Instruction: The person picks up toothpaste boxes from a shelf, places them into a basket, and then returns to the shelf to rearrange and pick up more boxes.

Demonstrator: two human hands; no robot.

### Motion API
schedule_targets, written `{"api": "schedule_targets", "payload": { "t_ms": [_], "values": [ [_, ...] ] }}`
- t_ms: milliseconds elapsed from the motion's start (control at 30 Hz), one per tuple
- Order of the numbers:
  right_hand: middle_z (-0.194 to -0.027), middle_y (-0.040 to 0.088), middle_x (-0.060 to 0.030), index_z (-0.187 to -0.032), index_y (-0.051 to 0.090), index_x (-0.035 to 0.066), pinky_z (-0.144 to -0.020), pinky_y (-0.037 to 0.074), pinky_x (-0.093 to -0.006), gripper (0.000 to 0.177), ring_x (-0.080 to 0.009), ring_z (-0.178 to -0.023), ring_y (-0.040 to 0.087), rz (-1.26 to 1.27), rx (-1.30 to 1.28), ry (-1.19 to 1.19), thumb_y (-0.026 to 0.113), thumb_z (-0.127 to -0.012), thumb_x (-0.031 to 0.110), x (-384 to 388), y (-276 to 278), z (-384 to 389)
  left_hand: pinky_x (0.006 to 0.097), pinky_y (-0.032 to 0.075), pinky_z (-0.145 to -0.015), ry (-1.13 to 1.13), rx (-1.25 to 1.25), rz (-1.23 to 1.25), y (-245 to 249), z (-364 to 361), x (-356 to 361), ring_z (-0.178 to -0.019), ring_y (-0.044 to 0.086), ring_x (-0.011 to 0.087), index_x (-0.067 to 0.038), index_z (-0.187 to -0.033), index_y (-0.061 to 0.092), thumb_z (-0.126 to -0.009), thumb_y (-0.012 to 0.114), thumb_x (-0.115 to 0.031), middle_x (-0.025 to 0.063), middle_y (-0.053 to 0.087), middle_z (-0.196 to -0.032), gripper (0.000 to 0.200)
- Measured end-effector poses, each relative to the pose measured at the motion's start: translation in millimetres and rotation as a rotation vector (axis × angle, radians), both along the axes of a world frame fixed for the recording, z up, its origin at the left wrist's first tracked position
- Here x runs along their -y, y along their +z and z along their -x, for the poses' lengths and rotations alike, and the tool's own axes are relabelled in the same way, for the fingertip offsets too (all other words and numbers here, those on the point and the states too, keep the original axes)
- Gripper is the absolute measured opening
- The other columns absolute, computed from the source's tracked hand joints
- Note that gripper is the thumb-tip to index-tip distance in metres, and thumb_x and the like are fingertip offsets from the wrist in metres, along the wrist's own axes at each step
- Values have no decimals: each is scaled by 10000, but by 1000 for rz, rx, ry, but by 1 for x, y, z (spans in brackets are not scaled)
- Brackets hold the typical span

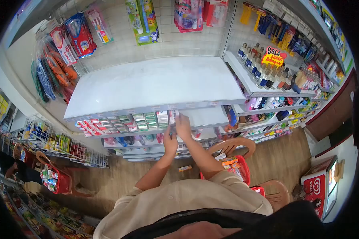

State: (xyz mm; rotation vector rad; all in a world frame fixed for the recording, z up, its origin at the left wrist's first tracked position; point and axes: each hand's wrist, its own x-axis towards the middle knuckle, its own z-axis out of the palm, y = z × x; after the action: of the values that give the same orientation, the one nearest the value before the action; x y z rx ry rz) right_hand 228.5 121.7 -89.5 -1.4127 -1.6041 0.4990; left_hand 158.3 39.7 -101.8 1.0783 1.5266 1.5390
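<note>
My right hand (pixel 182 126) reaches onto the second shelf, its fingers stretched out beside the end of a row of white and red boxes (pixel 172 115) that look like toothpaste. Slightly lower, at the shelf's front edge, my left hand (pixel 170 142) is raised with its fingers up and partly apart; no held item can be made out. Left of the hands, green and white boxes (pixel 150 120) stand in stacks. Red and white boxes (pixel 93 126) fill the shelf's left end. Above both hands spreads the bare white top shelf (pixel 155 81), whose front edge hides the back of the row.
Behind me on the right, a red basket (pixel 243 169) of goods rests on a brown plastic chair (pixel 249 147). A small orange box (pixel 185 168) lies on the floor. Bottles (pixel 267 73) line the right shelf. A person (pixel 12 163) is near another red basket (pixel 62 179) at left.
</note>
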Motion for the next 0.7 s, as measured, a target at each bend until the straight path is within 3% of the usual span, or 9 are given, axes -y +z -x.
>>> {"api": "schedule_targets", "payload": {
  "t_ms": [67,167,267,367,500,700],
  "values": [
    [-1059,568,-259,-1220,534,-14,-817,472,-420,434,-368,-904,592,-220,-82,23,491,-937,312,22,-2,-2,318,463,-858,11,-63,-93,-12,3,-3,-1062,561,254,34,-1307,454,-856,505,-21,215,510,-1267,457],
    [-1062,575,-256,-1260,519,-9,-793,480,-382,444,-332,-888,603,-8,-222,72,498,-940,298,33,-6,-2,316,459,-861,17,-109,-70,-8,2,1,-1085,547,256,24,-1300,466,-852,494,-3,203,509,-1275,450],
    [-963,615,-217,-1279,504,-13,-767,485,-361,473,-262,-818,642,-47,-171,42,477,-953,328,35,-1,-1,321,461,-857,26,-189,-101,-11,3,-1,-1112,527,252,16,-1298,468,-843,503,9,192,515,-1269,456],
    [-942,627,-215,-1282,503,-8,-767,490,-368,486,-264,-810,657,71,-222,63,490,-948,344,36,4,-5,349,410,-959,-14,-214,-93,1,5,2,-1136,519,303,23,-1300,466,-798,511,34,215,516,-1248,503],
    [-932,639,-210,-1266,524,3,-758,493,-363,488,-265,-814,667,88,-280,54,504,-940,367,35,2,-4,360,410,-957,-32,-127,-106,11,4,6,-1132,522,311,18,-1296,470,-786,526,24,218,514,-1250,514],
    [-986,641,-212,-1217,571,18,-721,503,-341,442,-237,-823,678,28,-122,12,531,-931,352,34,7,-9,323,458,-895,-66,-124,-129,4,8,4,-1125,530,265,13,-1308,461,-796,521,50,204,497,-1277,517]
  ]
}}
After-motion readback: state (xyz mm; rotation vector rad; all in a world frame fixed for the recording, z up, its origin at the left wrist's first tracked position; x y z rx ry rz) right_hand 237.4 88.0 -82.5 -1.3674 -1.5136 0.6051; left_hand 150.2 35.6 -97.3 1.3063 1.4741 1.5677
